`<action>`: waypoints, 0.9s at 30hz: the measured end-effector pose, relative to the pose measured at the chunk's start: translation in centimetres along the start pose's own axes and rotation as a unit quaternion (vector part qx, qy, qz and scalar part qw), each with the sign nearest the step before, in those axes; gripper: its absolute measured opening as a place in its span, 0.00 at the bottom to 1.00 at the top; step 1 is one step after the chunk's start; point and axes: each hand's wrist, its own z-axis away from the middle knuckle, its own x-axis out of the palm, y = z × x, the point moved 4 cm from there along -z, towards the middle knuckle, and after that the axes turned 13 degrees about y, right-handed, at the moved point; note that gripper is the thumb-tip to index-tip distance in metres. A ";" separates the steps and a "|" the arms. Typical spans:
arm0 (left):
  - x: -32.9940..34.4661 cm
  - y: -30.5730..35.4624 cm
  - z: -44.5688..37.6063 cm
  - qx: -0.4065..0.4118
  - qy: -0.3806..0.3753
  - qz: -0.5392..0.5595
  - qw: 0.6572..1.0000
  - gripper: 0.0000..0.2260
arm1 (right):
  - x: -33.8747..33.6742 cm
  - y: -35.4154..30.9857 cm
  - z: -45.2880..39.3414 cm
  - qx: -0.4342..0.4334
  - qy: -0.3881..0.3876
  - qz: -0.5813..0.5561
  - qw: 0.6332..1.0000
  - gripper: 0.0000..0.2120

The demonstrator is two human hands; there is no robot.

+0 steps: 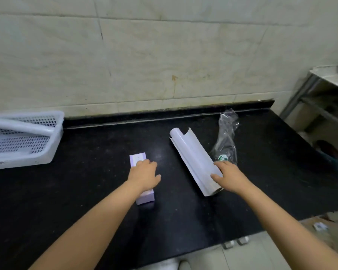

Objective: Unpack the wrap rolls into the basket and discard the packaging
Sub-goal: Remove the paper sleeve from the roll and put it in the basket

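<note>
A long pale purple box (138, 159) lies on the black counter (90, 172), and my left hand (143, 175) rests on top of it with fingers curved over its middle. To the right lies a white wrap roll (191, 158) with a loose sheet edge, angled away from me. My right hand (227, 177) lies on its near end, thumb and fingers spread around it. A crumpled clear plastic wrapper (226, 139) with a green label sits just right of the roll. The white perforated basket (21, 141) stands at the far left, holding nothing I can see.
A tiled wall (164, 55) backs the counter. A metal shelf rack (320, 98) stands past the counter's right end. The counter's front edge runs diagonally at lower right, with tiled floor (252, 254) below.
</note>
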 end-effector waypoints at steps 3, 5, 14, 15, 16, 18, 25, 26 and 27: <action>1.1 1.8 -2.1 -0.006 0.022 0.052 0.998 0.19 | 0.2 2.1 -2.1 0.003 -0.011 -0.027 1.000 0.23; 2.1 3.2 -3.3 -0.007 0.021 0.084 0.996 0.19 | 0.6 3.1 -3.4 0.015 -0.021 -0.046 0.999 0.24; 4.5 4.3 -5.2 0.005 0.001 0.097 0.995 0.17 | 6.1 0.1 -5.6 0.087 -0.004 -0.058 0.995 0.46; 4.6 4.1 -5.3 0.007 0.001 0.098 0.995 0.17 | 6.5 -0.4 -6.0 0.092 0.008 -0.047 0.995 0.49; 4.5 3.9 -5.4 0.010 0.002 0.099 0.995 0.17 | 7.0 -0.8 -6.5 0.094 0.017 -0.030 0.995 0.52; 4.4 3.3 -5.7 0.009 0.004 0.103 0.995 0.16 | 7.9 -1.3 -7.1 0.098 0.024 0.022 0.995 0.53; 3.7 1.3 -6.2 -0.004 0.023 0.119 0.993 0.16 | 9.3 -0.9 -8.2 0.099 0.062 0.070 0.991 0.26; 3.6 1.0 -6.3 -0.010 0.030 0.122 0.992 0.16 | 9.3 -0.8 -8.3 0.092 0.058 0.067 0.992 0.24; 3.5 0.6 -6.3 -0.017 0.037 0.124 0.991 0.16 | 9.1 -0.6 -8.3 0.088 0.051 0.061 0.993 0.24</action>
